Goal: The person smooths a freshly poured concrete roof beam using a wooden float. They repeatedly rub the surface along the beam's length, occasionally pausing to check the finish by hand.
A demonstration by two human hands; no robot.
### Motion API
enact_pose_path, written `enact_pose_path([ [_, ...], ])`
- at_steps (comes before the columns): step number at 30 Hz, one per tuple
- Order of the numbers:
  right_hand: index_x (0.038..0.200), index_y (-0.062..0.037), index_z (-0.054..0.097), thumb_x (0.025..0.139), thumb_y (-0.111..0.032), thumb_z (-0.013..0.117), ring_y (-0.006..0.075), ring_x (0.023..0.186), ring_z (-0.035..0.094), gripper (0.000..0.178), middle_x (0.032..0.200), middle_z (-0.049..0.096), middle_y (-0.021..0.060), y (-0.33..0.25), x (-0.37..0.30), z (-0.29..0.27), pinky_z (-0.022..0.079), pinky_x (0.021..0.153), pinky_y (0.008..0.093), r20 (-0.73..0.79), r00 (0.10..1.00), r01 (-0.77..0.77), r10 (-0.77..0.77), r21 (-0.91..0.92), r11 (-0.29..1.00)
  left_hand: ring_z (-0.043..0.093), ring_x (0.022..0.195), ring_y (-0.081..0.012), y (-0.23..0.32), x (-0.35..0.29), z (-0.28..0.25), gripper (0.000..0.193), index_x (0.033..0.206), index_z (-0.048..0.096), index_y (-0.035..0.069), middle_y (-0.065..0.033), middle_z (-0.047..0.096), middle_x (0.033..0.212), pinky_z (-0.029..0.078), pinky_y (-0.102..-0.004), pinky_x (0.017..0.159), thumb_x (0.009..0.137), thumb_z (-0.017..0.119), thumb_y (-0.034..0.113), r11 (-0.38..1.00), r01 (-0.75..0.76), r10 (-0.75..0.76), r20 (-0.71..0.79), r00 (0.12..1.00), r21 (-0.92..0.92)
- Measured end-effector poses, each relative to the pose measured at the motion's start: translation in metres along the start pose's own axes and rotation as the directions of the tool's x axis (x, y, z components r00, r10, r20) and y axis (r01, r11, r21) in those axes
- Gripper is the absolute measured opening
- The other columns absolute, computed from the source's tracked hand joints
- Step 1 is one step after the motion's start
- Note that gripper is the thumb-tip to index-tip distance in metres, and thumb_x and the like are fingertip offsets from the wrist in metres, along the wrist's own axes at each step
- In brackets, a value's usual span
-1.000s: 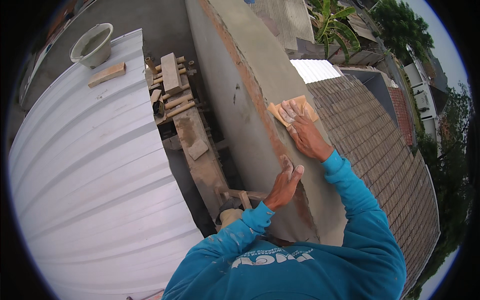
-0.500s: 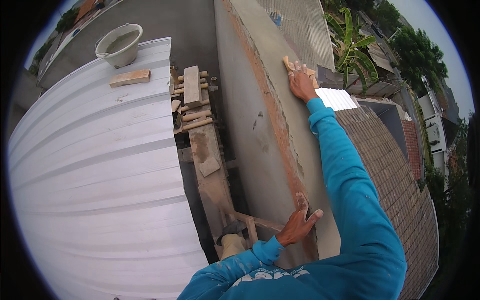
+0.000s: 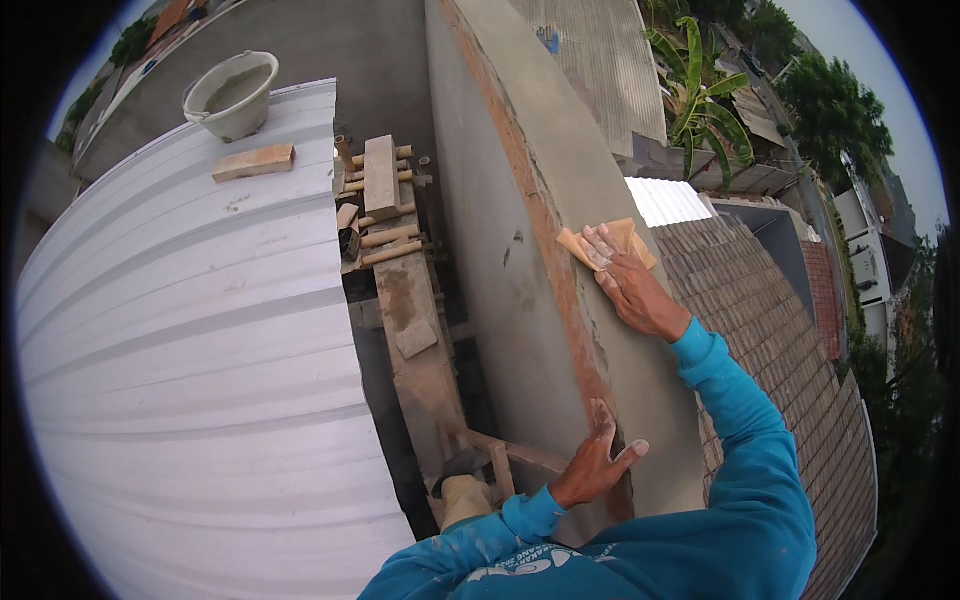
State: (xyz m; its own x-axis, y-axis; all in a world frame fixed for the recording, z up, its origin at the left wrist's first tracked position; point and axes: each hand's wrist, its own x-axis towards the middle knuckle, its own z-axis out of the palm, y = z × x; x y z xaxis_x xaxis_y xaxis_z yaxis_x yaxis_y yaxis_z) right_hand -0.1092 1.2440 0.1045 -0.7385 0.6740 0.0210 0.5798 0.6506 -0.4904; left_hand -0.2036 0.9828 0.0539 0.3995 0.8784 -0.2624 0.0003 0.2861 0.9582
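My right hand [image 3: 638, 290] presses a folded piece of brown paper [image 3: 628, 240] against the smooth grey plaster of the wall [image 3: 560, 160], with its fingers laid over the paper. One corner of the paper reaches the exposed brick edge [image 3: 540, 190] of the wall. Closer to me, my left hand [image 3: 597, 462] rests on that same edge, its thumb spread away from its fingers and nothing in it. Both arms wear blue sleeves.
To the left lies a white corrugated metal roof [image 3: 190, 340] bearing a bucket [image 3: 235, 100] and a loose brick [image 3: 254, 163]. Between roof and wall is a gap with a plank [image 3: 410, 300], bamboo poles [image 3: 392, 252] and my foot [image 3: 462, 468]. A tiled roof [image 3: 765, 350] lies right.
My right hand has slid the brown paper back along the wall toward me, and the arm is now more bent. My left hand stays on the brick edge.
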Motion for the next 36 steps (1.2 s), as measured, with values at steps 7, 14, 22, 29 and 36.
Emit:
enact_pose_path([
  [7,0.157,-0.0068,0.032,0.108,-0.021,0.035,0.0405,0.153,0.014,0.05,0.165,0.024,0.0163,0.087,0.085,-0.02,0.013,0.121,0.0617,-0.176,0.981,-0.123,0.079,-0.253,0.96,0.026,0.144,-0.0546,0.019,0.002,-0.01,0.119,0.146,0.003,-0.027,-0.0484,0.003,0.154,0.031,-0.0461,0.118,0.094,0.047,0.07,0.993,0.087,-0.074,0.162,0.984,-0.075],
  [14,0.155,-0.0058,0.034,0.108,-0.037,0.03,0.0358,0.153,0.016,0.057,0.165,0.028,0.0109,0.165,0.257,-0.037,0.018,0.125,0.0464,-0.272,0.937,-0.296,0.218,-0.29,0.91,0.018,0.147,-0.0538,0.015,-0.005,-0.002,0.12,0.146,0.005,-0.027,-0.0482,0.003,0.154,0.026,-0.0469,0.121,0.094,0.045,0.074,0.998,0.068,-0.068,0.057,0.996,-0.001],
  [22,0.153,-0.0047,0.039,0.109,-0.026,0.033,0.0323,0.153,0.019,0.048,0.163,0.03,0.0104,0.077,0.114,-0.004,0.017,0.127,0.0422,-0.18,0.98,0.037,-0.086,-0.264,0.964,0.015,0.148,-0.0537,0.01,-0.001,-0.001,0.121,0.145,0.007,-0.028,-0.0481,0.005,0.154,0.02,-0.0457,0.123,0.093,0.04,0.077,0.997,-0.007,0.005,-0.028,1.0,-0.073],
  [29,0.158,-0.018,0.031,0.108,-0.022,0.034,0.0296,0.154,0.016,0.051,0.165,0.028,0.0041,-0.039,-0.091,0.033,0.008,0.125,0.0585,-0.14,0.99,-0.028,0.0,-0.196,0.98,0.031,0.146,-0.0431,-0.007,0.004,-0.003,0.109,0.154,0.018,-0.013,-0.0362,0.028,0.155,0.026,-0.0435,0.12,0.095,0.034,0.078,0.927,0.073,-0.076,0.006,0.997,-0.367],
  [36,0.157,-0.0164,0.034,0.098,-0.01,0.046,0.0299,0.155,0.017,0.061,0.164,0.029,0.0049,-0.157,-0.284,0.071,0.008,0.125,0.0585,-0.083,0.965,-0.26,0.248,-0.204,0.944,0.001,0.155,-0.0377,-0.006,0.005,-0.003,0.123,0.155,-0.01,-0.009,-0.0267,-0.001,0.166,0.002,-0.05,0.124,0.088,0.021,0.089,0.847,-0.033,0.061,0.034,0.998,-0.531],
])
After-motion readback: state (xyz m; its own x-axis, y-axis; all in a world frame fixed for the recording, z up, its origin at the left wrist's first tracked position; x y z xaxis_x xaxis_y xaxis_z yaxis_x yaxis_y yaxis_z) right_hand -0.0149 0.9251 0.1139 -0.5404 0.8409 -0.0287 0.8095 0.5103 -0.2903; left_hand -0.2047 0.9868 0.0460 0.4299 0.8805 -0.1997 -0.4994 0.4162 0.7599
